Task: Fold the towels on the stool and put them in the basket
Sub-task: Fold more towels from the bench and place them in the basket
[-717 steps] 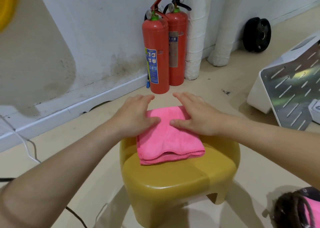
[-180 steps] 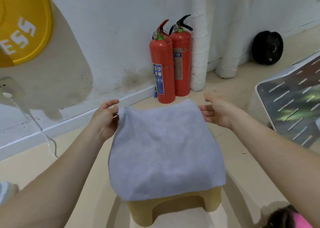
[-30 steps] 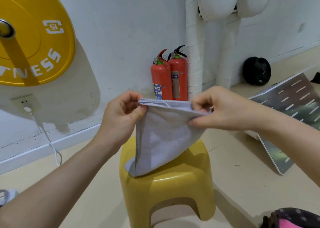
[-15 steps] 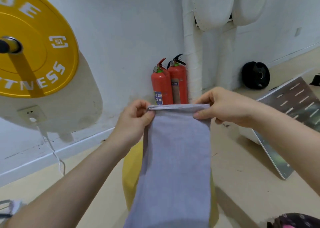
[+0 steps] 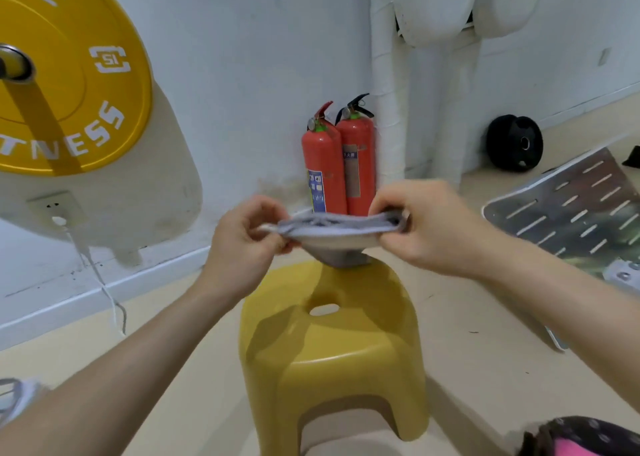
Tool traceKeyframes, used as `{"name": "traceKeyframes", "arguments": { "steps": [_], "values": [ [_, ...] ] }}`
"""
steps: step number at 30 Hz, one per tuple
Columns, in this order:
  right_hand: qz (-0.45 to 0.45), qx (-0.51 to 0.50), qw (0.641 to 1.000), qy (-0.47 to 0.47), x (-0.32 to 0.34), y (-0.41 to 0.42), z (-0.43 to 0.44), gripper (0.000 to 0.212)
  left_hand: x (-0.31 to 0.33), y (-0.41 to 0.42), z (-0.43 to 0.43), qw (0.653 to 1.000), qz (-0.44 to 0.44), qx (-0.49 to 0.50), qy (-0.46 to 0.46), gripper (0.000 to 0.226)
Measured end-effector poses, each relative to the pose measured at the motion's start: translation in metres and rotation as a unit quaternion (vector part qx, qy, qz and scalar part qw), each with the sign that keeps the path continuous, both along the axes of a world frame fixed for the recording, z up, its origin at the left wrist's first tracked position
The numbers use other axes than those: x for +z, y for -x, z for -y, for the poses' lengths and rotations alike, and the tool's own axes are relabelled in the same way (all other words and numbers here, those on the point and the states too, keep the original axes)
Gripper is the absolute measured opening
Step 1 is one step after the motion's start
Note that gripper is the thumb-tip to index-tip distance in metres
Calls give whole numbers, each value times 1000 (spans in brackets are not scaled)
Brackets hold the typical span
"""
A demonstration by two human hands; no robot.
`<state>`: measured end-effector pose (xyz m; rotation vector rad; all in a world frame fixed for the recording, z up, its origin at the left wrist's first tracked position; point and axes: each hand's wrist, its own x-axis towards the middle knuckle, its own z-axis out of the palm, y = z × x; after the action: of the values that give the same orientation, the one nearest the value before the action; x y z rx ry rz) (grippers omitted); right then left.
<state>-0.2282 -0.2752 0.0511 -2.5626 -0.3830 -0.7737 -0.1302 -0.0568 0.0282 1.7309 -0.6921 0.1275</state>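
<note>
I hold a grey towel (image 5: 337,232) in the air above the far edge of the yellow plastic stool (image 5: 332,345). My left hand (image 5: 247,241) pinches its left end and my right hand (image 5: 426,225) pinches its right end. The towel is bunched into a flat strip seen nearly edge-on, and its middle sags toward the stool's back rim. The stool's seat, with an oval hole, is bare. At the bottom right corner a dark basket (image 5: 575,436) shows part of its rim, with a pink towel (image 5: 585,450) inside.
Two red fire extinguishers (image 5: 337,159) stand against the white wall behind the stool. A yellow weight plate (image 5: 62,75) hangs at the left, above a wall socket with a white cable. A slotted metal panel (image 5: 571,213) lies at the right, a black weight plate (image 5: 514,143) beyond it.
Half a second ago the grey towel hung long below my hands, covering the stool. Now it is gathered up into a short strip between my hands and the stool's seat shows.
</note>
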Motion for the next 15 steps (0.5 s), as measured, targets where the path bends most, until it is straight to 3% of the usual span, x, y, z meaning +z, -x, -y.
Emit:
{"name": "traceKeyframes", "arguments": {
  "steps": [3,5,8,12,14,15],
  "values": [
    [-152,33,983,98,-41,5,-22,14,-42,-5,-20,974,-197,-16,-114,42],
    [-188,48,969,154,-63,8,-39,13,-61,-9,-27,946,-301,-19,-121,41],
    [-204,72,962,164,-75,6,-57,16,-71,-10,-31,908,-403,17,-115,16],
    [-194,81,966,148,-80,3,-72,17,-68,-7,-35,827,-538,-7,-164,51],
    [-164,86,973,140,-87,2,-78,20,-66,0,-31,816,-560,-38,-139,59],
    [-135,92,977,137,-91,1,-81,20,-68,4,-27,830,-543,-36,-122,54]
  ]
}}
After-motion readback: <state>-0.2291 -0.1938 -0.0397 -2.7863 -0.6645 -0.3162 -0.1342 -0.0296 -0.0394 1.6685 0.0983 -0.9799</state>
